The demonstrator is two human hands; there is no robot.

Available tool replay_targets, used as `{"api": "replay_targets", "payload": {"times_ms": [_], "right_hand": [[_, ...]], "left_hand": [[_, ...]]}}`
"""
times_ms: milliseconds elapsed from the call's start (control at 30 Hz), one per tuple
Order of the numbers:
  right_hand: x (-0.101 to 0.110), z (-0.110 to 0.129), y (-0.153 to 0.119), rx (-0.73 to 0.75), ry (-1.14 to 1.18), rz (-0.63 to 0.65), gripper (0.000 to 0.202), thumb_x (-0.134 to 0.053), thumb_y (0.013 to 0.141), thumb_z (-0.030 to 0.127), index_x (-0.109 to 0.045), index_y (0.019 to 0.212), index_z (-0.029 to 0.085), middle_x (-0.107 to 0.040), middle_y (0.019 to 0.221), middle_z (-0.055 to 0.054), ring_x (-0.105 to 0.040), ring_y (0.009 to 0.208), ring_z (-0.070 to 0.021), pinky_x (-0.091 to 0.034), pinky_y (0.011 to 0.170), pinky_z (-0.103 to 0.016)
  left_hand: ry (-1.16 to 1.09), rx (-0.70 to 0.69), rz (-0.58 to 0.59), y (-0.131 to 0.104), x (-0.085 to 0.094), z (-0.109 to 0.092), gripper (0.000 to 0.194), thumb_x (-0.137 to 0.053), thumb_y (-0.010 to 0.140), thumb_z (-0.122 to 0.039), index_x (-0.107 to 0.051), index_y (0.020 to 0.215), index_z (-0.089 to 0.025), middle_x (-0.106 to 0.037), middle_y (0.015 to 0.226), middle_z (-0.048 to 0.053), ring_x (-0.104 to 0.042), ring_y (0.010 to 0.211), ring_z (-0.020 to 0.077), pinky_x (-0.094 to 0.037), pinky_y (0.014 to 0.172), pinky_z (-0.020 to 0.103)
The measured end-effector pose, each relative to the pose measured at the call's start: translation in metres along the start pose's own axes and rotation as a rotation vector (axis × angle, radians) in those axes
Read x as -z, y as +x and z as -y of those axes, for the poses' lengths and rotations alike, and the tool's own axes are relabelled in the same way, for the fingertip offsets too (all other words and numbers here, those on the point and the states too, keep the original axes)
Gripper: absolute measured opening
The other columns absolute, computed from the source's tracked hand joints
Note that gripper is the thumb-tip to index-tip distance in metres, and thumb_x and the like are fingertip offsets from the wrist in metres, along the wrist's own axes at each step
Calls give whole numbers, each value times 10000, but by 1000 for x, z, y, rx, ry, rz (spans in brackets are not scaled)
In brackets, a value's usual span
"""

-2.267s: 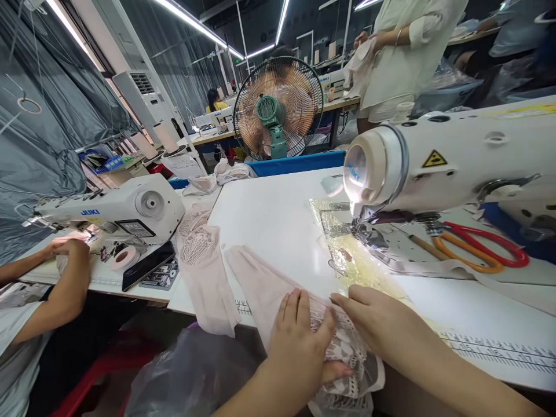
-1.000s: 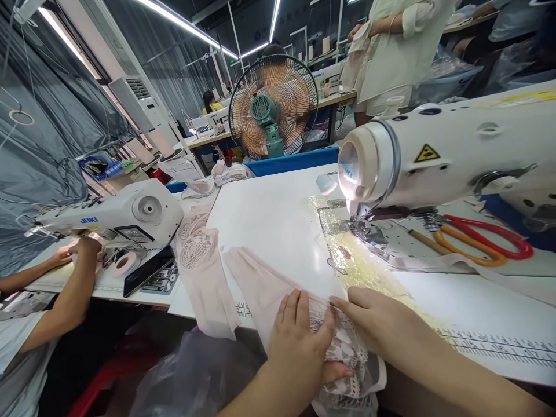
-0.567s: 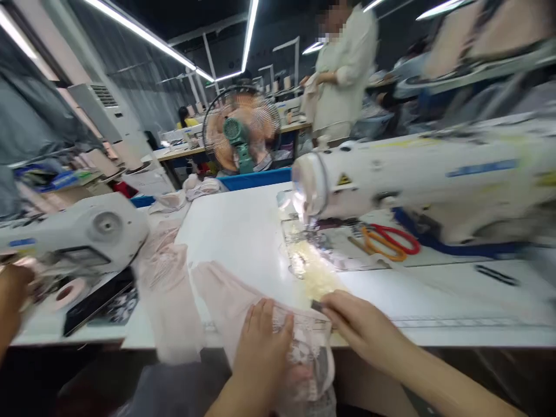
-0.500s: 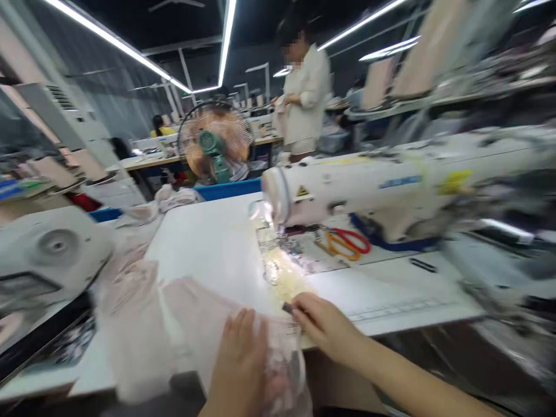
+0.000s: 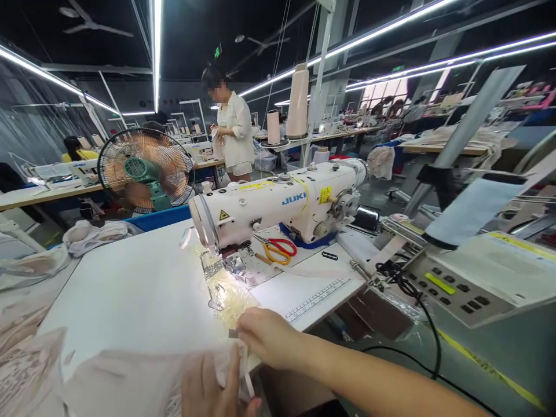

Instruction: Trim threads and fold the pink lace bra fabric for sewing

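Observation:
Pale pink fabric point(image 5: 125, 379) with lace-like parts spreads over the front edge of the white sewing table point(image 5: 130, 289). My left hand point(image 5: 208, 385) lies over its right end, fingers stretched forward, with a fold caught between index finger and thumb. Beside it my right hand point(image 5: 264, 336) is closed in a pinch. A small dark grey piece point(image 5: 233, 333) pokes out from its fingertips; its kind is unclear. Just beyond the hands is the lit needle plate area point(image 5: 221, 292) of a white JUKI sewing machine point(image 5: 269, 202). Scissors point(image 5: 278, 250) with red and yellow handles lie beneath its arm.
More pale garments point(image 5: 93, 234) lie at the table's left. Behind stand a large fan point(image 5: 145, 171) and a person point(image 5: 234, 127) handling cloth. Thread cones point(image 5: 297, 104) rise behind the machine. On the right are a control box point(image 5: 482, 278) and a black cable point(image 5: 434, 341).
My view has swung to the right, so the machine appears farther left and the control box has come into sight. Both hands stay at the fabric by the table's front edge.

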State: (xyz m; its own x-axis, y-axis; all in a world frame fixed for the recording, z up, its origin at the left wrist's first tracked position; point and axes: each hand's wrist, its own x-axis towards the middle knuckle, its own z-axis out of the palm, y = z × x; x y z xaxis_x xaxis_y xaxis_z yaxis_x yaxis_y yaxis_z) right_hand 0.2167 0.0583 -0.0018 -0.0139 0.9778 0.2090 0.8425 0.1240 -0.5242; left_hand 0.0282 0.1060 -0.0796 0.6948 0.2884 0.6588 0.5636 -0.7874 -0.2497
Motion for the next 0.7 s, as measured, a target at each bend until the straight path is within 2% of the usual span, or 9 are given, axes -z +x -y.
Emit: {"api": "replay_targets", "payload": {"times_ms": [67, 133, 200, 333, 467, 567, 700], "right_hand": [[5, 1, -3, 55, -41, 0, 43, -604, 882, 186, -635, 870, 159, -633, 819, 4, -612, 767, -158, -506, 688, -319], [7, 1, -8, 105, -50, -31, 128, -530, 889, 142, -655, 883, 167, -629, 786, -32, -600, 768, -186, -486, 673, -316], [5, -3, -10, 171, -36, -56, 238, -431, 916, 158, -669, 925, 174, -632, 785, -71, -599, 774, -222, -480, 661, -337], [-6, -12, -7, 299, -40, -85, 320, -359, 945, 201, -677, 924, 176, -646, 788, -99, -615, 735, -252, -493, 587, -349], [-16, -7, -4, 386, -108, -96, 305, -372, 922, 176, -675, 893, 163, -638, 756, -97, -617, 682, -249, -508, 535, -343], [-21, -2, 0, 404, -165, -96, 255, -424, 871, 121, -672, 927, 148, -619, 722, -78, -609, 674, -247, -508, 526, -337], [-24, 1, 4, 401, -221, -69, 175, -514, 824, 97, -666, 878, 165, -591, 685, -46, -584, 640, -243, -463, 498, -323]], "left_hand": [[-49, 66, 82, -1, 14, -5, 640, -722, 661, -527, -598, 1240, -285, -521, 1144, 165, -516, 1057, 376, -434, 881, 569], [-82, 160, 141, -1, 28, -12, 749, -713, 618, -648, -563, 1275, -319, -506, 1201, 156, -494, 1127, 376, -419, 923, 582], [-92, 190, 154, 1, 36, -16, 835, -657, 558, -770, -559, 1272, -347, -528, 1182, 156, -515, 1111, 373, -430, 910, 593], [-47, 165, 231, 6, 42, -17, 894, -562, 568, -841, -514, 1313, -350, -555, 1205, 183, -537, 1127, 353, -458, 904, 563], [-20, 170, 274, 8, 47, -17, 934, -579, 554, -839, -480, 1340, -344, -580, 1199, 190, -543, 1141, 341, -465, 910, 555], [-26, 164, 273, 9, 47, -18, 936, -570, 561, -842, -483, 1339, -330, -593, 1181, 190, -550, 1131, 344, -468, 903, 558], [-39, 159, 245, 9, 44, -18, 898, -546, 597, -838, -505, 1326, -315, -598, 1164, 184, -557, 1108, 346, -466, 895, 559]]}}
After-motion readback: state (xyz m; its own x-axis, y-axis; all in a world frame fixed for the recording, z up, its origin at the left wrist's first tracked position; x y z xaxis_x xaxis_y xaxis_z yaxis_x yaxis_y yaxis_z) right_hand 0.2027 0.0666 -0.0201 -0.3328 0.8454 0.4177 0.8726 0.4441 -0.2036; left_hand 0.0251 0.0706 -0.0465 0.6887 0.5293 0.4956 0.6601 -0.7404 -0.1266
